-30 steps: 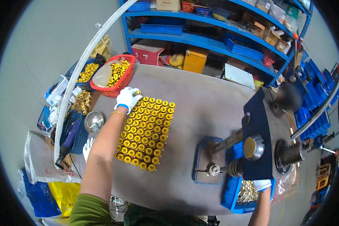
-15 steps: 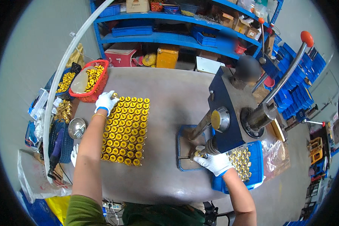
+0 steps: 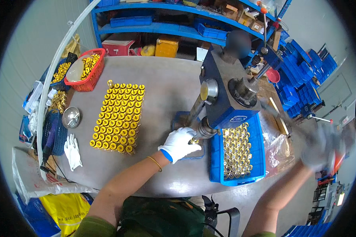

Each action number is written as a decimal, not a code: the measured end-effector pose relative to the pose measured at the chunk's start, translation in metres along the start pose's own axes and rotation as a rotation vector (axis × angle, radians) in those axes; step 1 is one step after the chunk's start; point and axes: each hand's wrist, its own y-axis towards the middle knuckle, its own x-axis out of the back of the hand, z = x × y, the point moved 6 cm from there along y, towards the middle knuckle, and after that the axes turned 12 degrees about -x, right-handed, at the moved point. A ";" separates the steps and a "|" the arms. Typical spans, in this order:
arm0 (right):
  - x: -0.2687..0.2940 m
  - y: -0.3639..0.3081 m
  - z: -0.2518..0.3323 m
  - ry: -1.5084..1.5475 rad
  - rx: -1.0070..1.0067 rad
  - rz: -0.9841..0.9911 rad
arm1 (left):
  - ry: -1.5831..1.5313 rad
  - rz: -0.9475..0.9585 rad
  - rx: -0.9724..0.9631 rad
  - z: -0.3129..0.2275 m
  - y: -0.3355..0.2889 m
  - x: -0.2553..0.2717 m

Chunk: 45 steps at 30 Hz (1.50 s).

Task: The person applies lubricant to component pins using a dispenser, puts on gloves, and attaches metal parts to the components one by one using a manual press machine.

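Observation:
My left hand (image 3: 180, 144), in a white glove, is closed at the base of a dark blue lever press (image 3: 229, 91). Between its fingertips, just under the ram (image 3: 205, 128), a small brass-coloured fitting (image 3: 194, 141) partly shows. My gloved right hand (image 3: 318, 146) is blurred by motion, out to the right on the press lever, whose red knob (image 3: 338, 160) shows beside it. Rows of yellow-topped brass fittings (image 3: 120, 114) stand on the table left of the press. More fittings (image 3: 237, 152) stand in rows in a blue bin (image 3: 235, 183) right of the ram.
A red basket (image 3: 101, 71) of yellow parts stands at the far left. Nearer are a metal bowl (image 3: 71, 117) and a loose white glove (image 3: 72, 152). Blue shelves (image 3: 158, 27) rise behind the grey table (image 3: 158, 75); stacked blue bins (image 3: 300, 79) stand at the right.
My left hand has moved from the far corner of the fitting rows to the press base. My right hand has left the base for the lever, which has swung down to the right.

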 end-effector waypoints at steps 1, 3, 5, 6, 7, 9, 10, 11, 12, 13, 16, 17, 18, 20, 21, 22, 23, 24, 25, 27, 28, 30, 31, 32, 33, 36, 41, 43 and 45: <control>0.002 -0.005 -0.007 -0.013 0.007 0.011 | -0.048 -0.012 -0.004 0.000 0.005 -0.007; 0.066 -0.014 0.091 0.620 -0.370 0.518 | -0.068 -0.023 0.050 0.017 -0.004 -0.010; 0.066 -0.035 0.112 1.196 -0.740 1.014 | -0.047 -0.070 0.015 0.017 -0.005 -0.009; 0.054 -0.052 0.131 1.528 -0.924 1.265 | -0.021 -0.066 0.043 0.023 -0.012 -0.005; 0.055 -0.066 0.146 1.394 -0.900 1.326 | -0.067 -0.085 0.037 0.017 -0.009 -0.004; 0.045 -0.096 0.167 1.329 -0.955 1.342 | -0.109 -0.100 0.025 0.011 -0.005 -0.001; 0.044 -0.098 0.167 1.349 -0.973 1.324 | -0.148 -0.119 0.036 0.009 -0.005 -0.001; 0.043 -0.098 0.166 1.369 -0.989 1.305 | -0.187 -0.140 0.045 0.007 -0.004 0.000; 0.041 -0.097 0.164 1.362 -0.995 1.295 | -0.187 -0.139 0.034 0.006 0.000 0.002; 0.040 -0.095 0.165 1.356 -0.948 1.323 | -0.184 -0.079 0.068 0.008 0.004 0.001; 0.047 -0.082 0.167 1.532 -0.910 1.503 | -0.178 -0.084 0.089 0.008 -0.008 0.002; 0.052 -0.069 0.162 1.676 -0.922 1.632 | -0.181 -0.146 0.081 0.013 -0.012 0.002; 0.056 -0.035 0.143 1.931 -0.722 1.554 | -0.123 -0.175 0.048 0.018 -0.017 0.001; 0.040 -0.032 0.089 1.923 -1.207 1.566 | -0.160 -0.140 0.044 0.007 -0.005 0.002; 0.026 0.019 0.082 2.374 -1.018 1.304 | -0.170 -0.106 0.072 0.000 -0.001 0.002; 0.002 0.068 0.079 2.792 -0.757 0.975 | -0.150 -0.069 0.089 -0.002 0.000 0.006; -0.013 0.100 0.073 3.135 -0.432 0.569 | -0.144 -0.072 0.096 0.003 -0.001 0.007; -0.029 0.114 0.111 3.120 -0.712 0.594 | -0.140 -0.117 0.086 0.009 -0.005 0.010; -0.037 0.126 0.151 3.081 -0.989 0.618 | -0.133 -0.163 0.074 0.015 -0.011 0.014; -0.076 0.098 0.208 2.774 -1.210 1.042 | -0.091 -0.184 0.085 0.022 -0.014 0.016; -0.103 0.062 0.223 2.272 -1.071 1.131 | -0.122 -0.186 0.102 0.018 -0.014 0.022; -0.184 -0.052 0.238 1.144 -0.566 1.327 | -0.011 -0.128 0.046 0.009 -0.003 0.019; -0.211 -0.142 0.218 0.784 -0.288 1.206 | -0.089 -0.245 -0.078 -0.009 0.011 0.021; -0.209 -0.123 0.266 0.866 -0.269 1.204 | -0.034 -0.247 -0.035 0.005 0.003 0.041; -0.181 -0.129 0.296 0.959 -0.248 1.197 | 0.026 -0.260 0.012 0.024 -0.007 0.068; -0.133 -0.113 0.328 1.107 -0.225 1.179 | 0.433 -0.458 0.102 0.099 -0.045 0.145; -0.116 -0.086 0.334 1.203 -0.254 1.198 | 0.825 -0.540 0.457 0.211 -0.107 0.231; -0.117 -0.091 0.327 1.217 -0.269 1.205 | 0.773 -0.430 0.613 0.246 -0.120 0.239; -0.113 -0.097 0.321 1.224 -0.284 1.218 | 0.769 -0.394 0.648 0.262 -0.123 0.238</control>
